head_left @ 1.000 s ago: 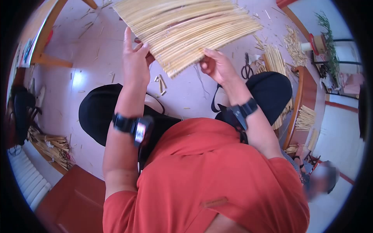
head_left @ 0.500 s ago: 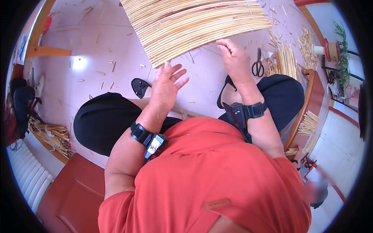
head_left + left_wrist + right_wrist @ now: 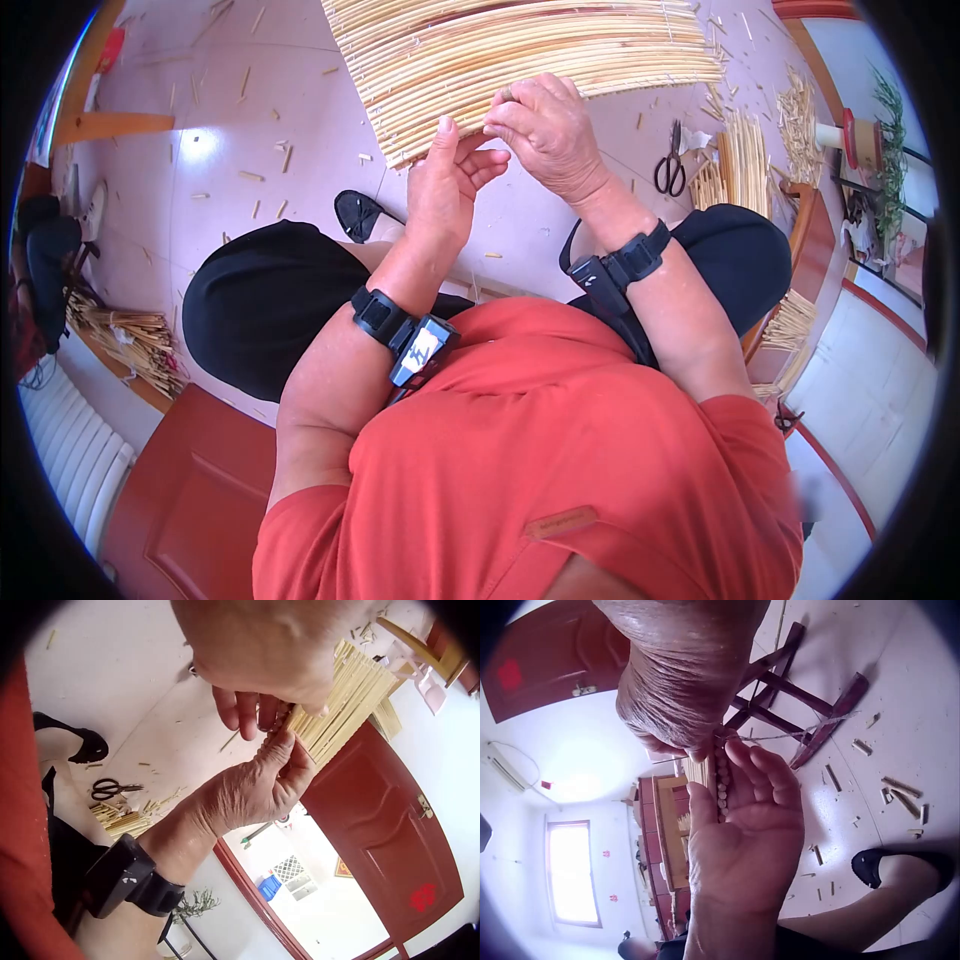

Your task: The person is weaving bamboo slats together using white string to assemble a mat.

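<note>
A mat of pale sticks [image 3: 540, 45] spans the top of the head view. At its near left corner, my left hand [image 3: 440, 195] holds the edge, thumb on top and fingers curved beneath; the right wrist view shows round stick ends [image 3: 722, 784] between left thumb and fingers. Just beside it, my right hand [image 3: 552, 140] pinches the near edge; in the left wrist view its thumb and forefinger meet at the mat [image 3: 345, 697]. A thin thread [image 3: 802, 735] trails from beside the fingertips. Whether the right hand also pinches thread, I cannot tell.
Black scissors [image 3: 671, 170] and a stick bundle [image 3: 745, 165] lie on the floor to the right. Another bundle [image 3: 130, 340] is at the left. Cut pieces [image 3: 904, 796] litter the floor near a dark red wooden frame [image 3: 829, 739] and a shoe [image 3: 360, 215].
My left hand left the mat's left side, passed open below the near corner, and now holds that edge. My right hand has moved left along the near edge toward it. The mat shifted right.
</note>
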